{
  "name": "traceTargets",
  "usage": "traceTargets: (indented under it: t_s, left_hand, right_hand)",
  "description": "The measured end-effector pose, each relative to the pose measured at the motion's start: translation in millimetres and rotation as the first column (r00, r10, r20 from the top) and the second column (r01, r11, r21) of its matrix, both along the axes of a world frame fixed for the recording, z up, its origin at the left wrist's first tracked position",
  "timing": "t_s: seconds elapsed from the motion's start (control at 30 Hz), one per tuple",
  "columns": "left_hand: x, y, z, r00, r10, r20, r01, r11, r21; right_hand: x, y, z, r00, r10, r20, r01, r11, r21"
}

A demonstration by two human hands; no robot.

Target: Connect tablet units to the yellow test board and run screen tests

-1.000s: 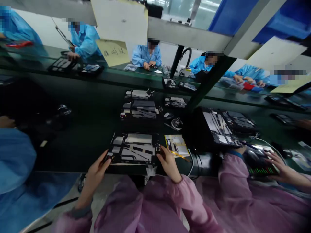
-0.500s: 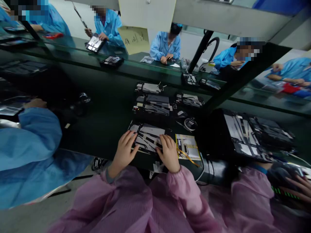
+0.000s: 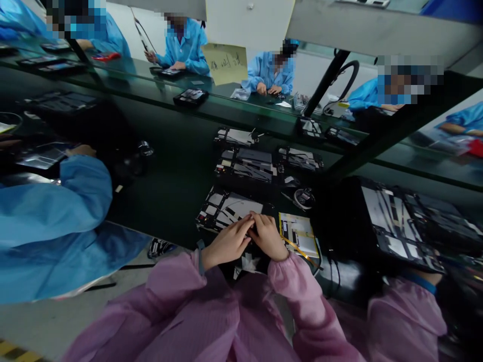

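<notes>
Head: left hand (image 3: 226,244), right hand (image 3: 268,236) on tablet (image 3: 222,206); note (image 3: 225,63) illegible.

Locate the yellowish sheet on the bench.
Head view, centre: the yellowish sheet lies just right of the right hand, which meets the left hand on the open device.

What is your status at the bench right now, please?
Left hand, right hand: fingertips together on tablet chassis, grip unclear. Chassis flat on green bench. Yellow-taped panel just beside right hand.

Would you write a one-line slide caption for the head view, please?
Left hand and right hand meet on an open tablet chassis beside a yellow-taped panel on the bench.
</notes>
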State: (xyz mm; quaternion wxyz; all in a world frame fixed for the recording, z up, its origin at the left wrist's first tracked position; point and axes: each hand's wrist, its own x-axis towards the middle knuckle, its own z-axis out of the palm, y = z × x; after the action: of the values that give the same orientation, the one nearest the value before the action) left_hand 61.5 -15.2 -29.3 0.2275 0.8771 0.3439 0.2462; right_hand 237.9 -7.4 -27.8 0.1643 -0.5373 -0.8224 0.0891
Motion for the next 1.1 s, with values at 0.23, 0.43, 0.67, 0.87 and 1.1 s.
traceTargets:
  t_s: [0.23,0.43,0.67,0.87,1.1]
  left_hand:
    - [-61.3,-1.3,10.0,0.842,0.470,0.266,-0.489,0.873,0.004]
    - [-109.6,-3.4,-29.0,0.877,0.480,0.012,-0.480,0.877,0.002]
    - [-92.0,-7.9,-25.4,0.830,0.552,0.082,-0.557,0.829,0.050]
    - [-97.8,-17.6,-19.5,0.859,0.500,0.108,-0.509,0.856,0.087]
    - [-112.2,-5.2,30.4,0.805,0.511,0.302,-0.588,0.756,0.288]
  right_hand:
    - [8.0,-31.0,-19.0,0.835,-0.388,-0.390,0.463,0.879,0.115]
    - [0.9,-47.4,-23.5,0.758,-0.468,-0.454,0.541,0.840,0.036]
    - [0.0,-41.0,-16.1,0.668,-0.535,-0.517,0.580,0.810,-0.089]
    - [6.0,-45.7,-3.0,0.522,-0.560,-0.644,0.585,0.784,-0.208]
    - [15.6,-45.1,16.4,0.321,-0.551,-0.771,0.385,0.819,-0.425]
